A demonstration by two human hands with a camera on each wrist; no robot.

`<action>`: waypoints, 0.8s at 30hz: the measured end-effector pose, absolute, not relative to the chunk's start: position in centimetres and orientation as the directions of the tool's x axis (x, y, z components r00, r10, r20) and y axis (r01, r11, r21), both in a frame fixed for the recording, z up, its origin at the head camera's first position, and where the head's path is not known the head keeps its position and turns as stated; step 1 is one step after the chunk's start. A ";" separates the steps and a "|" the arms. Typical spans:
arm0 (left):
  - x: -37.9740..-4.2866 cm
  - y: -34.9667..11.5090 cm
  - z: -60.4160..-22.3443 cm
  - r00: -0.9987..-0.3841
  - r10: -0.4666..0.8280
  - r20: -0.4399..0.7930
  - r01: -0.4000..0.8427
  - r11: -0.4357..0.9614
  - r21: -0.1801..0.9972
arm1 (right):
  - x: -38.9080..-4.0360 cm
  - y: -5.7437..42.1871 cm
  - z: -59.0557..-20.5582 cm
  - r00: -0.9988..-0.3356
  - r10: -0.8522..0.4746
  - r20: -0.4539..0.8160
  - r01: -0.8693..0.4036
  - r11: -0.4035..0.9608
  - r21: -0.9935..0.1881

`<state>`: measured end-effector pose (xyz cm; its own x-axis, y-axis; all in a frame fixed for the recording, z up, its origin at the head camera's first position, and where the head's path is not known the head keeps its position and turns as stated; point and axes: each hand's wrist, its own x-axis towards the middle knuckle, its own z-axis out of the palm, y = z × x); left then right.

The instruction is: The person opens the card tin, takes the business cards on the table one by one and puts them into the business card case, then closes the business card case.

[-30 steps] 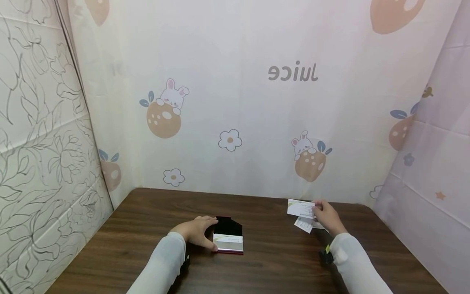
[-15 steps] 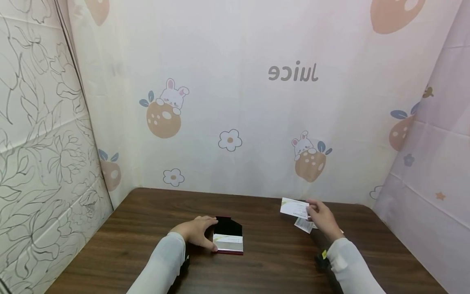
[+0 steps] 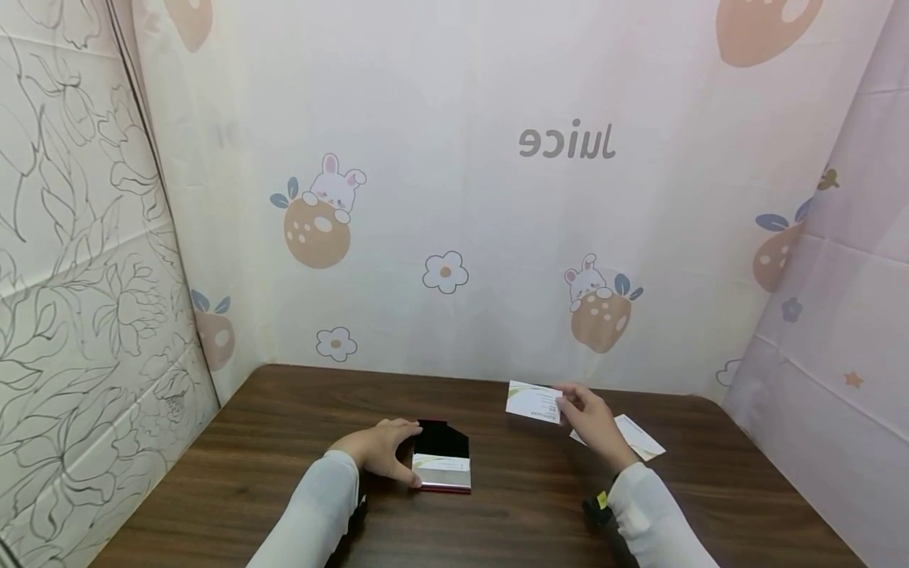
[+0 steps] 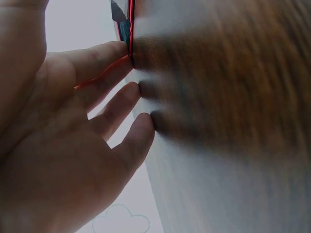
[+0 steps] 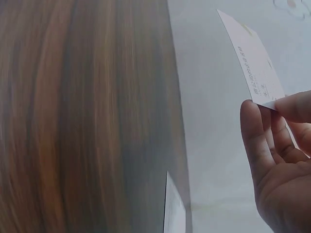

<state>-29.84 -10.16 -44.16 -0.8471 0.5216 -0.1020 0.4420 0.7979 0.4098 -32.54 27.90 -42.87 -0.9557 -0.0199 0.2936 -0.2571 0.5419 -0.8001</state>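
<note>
An opened business card case (image 3: 440, 439) lies on the table, its black lid tipped back and a white card (image 3: 440, 461) inside. My left hand (image 3: 379, 450) holds the case by its left side, thumb at the near corner and fingers at the far one. In the left wrist view the case's red edge (image 4: 131, 24) shows by the fingertips. My right hand (image 3: 592, 424) pinches a white business card (image 3: 533, 401) by its right end, above the table. Printed text faces up on this card (image 5: 257, 63) in the right wrist view.
Loose white cards (image 3: 639, 438) lie on the table beyond and partly behind my right hand. The brown wooden table (image 3: 497, 521) meets a patterned curtain (image 3: 454, 197) at its back edge. More cloth hangs at both sides.
My right hand has lifted the business card away from the loose cards and carried it left toward the case. The left hand and the case have stayed in place.
</note>
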 end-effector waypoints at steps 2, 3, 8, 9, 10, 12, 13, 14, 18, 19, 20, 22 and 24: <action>-29.8 -10.2 -44.2 -0.847 0.521 -0.101 0.441 0.797 0.413 | -32.5 27.1 -42.9 -0.953 -0.040 0.300 -0.272 0.550 -0.790; -29.8 -10.2 -44.2 -0.848 0.521 -0.101 0.440 0.797 0.414 | -32.4 26.7 -42.9 -0.953 -0.051 0.298 -0.276 0.553 -0.786; -29.7 -10.2 -44.2 -0.847 0.520 -0.107 0.437 0.797 0.417 | -32.3 24.4 -43.2 -0.946 -0.128 0.298 -0.320 0.515 -0.795; -29.7 -10.2 -44.2 -0.847 0.521 -0.105 0.439 0.797 0.415 | -32.2 24.0 -43.2 -0.943 -0.152 0.297 -0.332 0.503 -0.798; -29.7 -10.2 -44.2 -0.846 0.522 -0.104 0.441 0.797 0.414 | -32.0 23.4 -43.3 -0.940 -0.174 0.293 -0.341 0.488 -0.804; -29.6 -10.2 -44.2 -0.846 0.524 -0.101 0.443 0.796 0.413 | -31.7 22.4 -43.3 -0.933 -0.220 0.286 -0.357 0.458 -0.814; -29.6 -10.2 -44.2 -0.846 0.524 -0.100 0.444 0.796 0.412 | -31.5 21.8 -43.4 -0.927 -0.244 0.284 -0.367 0.448 -0.815; -29.6 -10.2 -44.2 -0.846 0.524 -0.099 0.445 0.796 0.411 | -31.4 21.3 -43.4 -0.921 -0.268 0.281 -0.376 0.437 -0.817; -29.6 -10.1 -44.1 -0.847 0.521 -0.104 0.440 0.798 0.411 | -30.9 19.5 -43.8 -0.896 -0.350 0.273 -0.411 0.418 -0.810; -29.7 -10.1 -44.1 -0.848 0.520 -0.105 0.440 0.799 0.411 | -30.8 19.1 -43.8 -0.890 -0.369 0.268 -0.416 0.416 -0.809; -29.7 -10.1 -44.1 -0.847 0.522 -0.103 0.442 0.798 0.410 | -30.7 18.7 -43.9 -0.885 -0.384 0.263 -0.419 0.410 -0.810; -29.8 -10.1 -44.1 -0.848 0.520 -0.101 0.443 0.800 0.404 | -30.6 18.1 -44.0 -0.876 -0.411 0.253 -0.422 0.400 -0.813; -30.0 -10.0 -44.2 -0.849 0.519 -0.100 0.444 0.804 0.396 | -30.5 17.5 -44.1 -0.871 -0.431 0.236 -0.417 0.394 -0.819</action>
